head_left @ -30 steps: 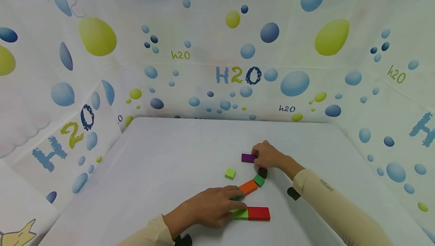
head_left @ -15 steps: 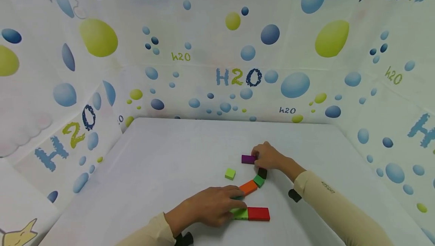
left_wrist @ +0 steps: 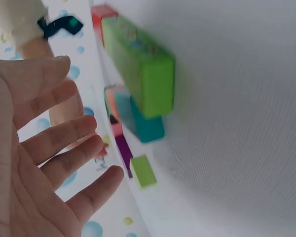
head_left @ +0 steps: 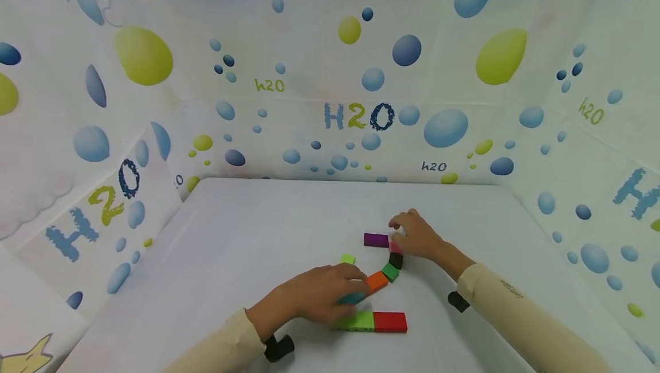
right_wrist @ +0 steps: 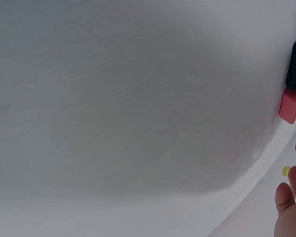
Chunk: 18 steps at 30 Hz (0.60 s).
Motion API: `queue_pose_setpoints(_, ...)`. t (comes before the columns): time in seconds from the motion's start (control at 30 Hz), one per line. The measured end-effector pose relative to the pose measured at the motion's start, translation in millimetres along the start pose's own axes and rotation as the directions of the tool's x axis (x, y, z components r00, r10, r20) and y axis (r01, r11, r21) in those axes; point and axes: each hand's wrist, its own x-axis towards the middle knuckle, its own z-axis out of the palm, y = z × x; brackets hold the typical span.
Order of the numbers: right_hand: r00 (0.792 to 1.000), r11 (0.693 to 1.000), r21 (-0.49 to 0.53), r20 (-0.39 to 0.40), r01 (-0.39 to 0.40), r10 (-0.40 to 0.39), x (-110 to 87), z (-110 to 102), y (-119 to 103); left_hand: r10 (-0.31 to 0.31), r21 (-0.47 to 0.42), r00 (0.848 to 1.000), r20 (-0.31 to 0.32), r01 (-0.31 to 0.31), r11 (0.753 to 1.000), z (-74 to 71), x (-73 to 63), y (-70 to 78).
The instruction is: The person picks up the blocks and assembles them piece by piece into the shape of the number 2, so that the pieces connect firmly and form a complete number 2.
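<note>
My left hand (head_left: 322,294) hovers over the near end of a curved row of blocks, its fingers spread and holding nothing in the left wrist view. Under it lie a teal block (left_wrist: 149,126) and a long light green block (left_wrist: 138,59), which butts against a red block (head_left: 390,322). The curve runs on through an orange block (head_left: 377,282), a green one (head_left: 390,272), a black one (head_left: 396,260), a pink one (right_wrist: 291,105) and a purple one (head_left: 376,240). Beside the pink block, my right hand (head_left: 420,236) has loosely bent fingers with nothing between them.
A small light green block (left_wrist: 143,171) lies apart, left of the curve. All blocks rest on a white table (head_left: 247,235). A printed cloth (head_left: 309,46) with bubbles and lettering hangs around the table's far and side edges.
The right hand has let go at the purple and pink blocks and drawn slightly right, uncovering the pink block. The left hand has lifted off the blocks, showing more of the teal and long green ones.
</note>
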Motion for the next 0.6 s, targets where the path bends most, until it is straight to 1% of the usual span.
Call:
queue_pose_setpoints(0.1,0.999,1.0,-0.012,-0.03,0.017,-0.017,-8.8,0.0,1.1,-0.054,-0.016,0.998,-0.02,0.054,0.998,-3.9,2.4,-8.8)
queue_pose_setpoints(0.2,0.999,1.0,-0.021,-0.049,0.019,-0.02,-18.1,0.9,-1.1,-0.12,-0.05,0.992,-0.043,0.118,0.992,-6.1,5.2,-19.5)
queue_pose_setpoints(0.3,0.997,0.998,-0.029,-0.061,0.047,-0.049,-28.0,4.9,-5.6,-0.198,-0.091,0.979,-0.058,0.192,0.977,-6.8,6.9,-30.0)
queue_pose_setpoints(0.37,0.995,0.997,-0.027,-0.06,0.074,-0.075,-34.9,8.0,-8.2,-0.234,-0.105,0.97,-0.066,0.226,0.968,-6.9,8.1,-36.4)
queue_pose_setpoints(0.43,0.993,0.994,-0.032,-0.05,0.103,-0.104,-42.1,10.4,-10.4,-0.257,-0.112,0.964,-0.071,0.248,0.962,-7.0,9.6,-41.4)
queue_pose_setpoints(0.6,0.988,0.987,-0.036,-0.011,0.155,-0.155,-59.3,10.9,-14.8,-0.271,-0.107,0.96,-0.064,0.263,0.959,-5.2,17.9,-50.3)
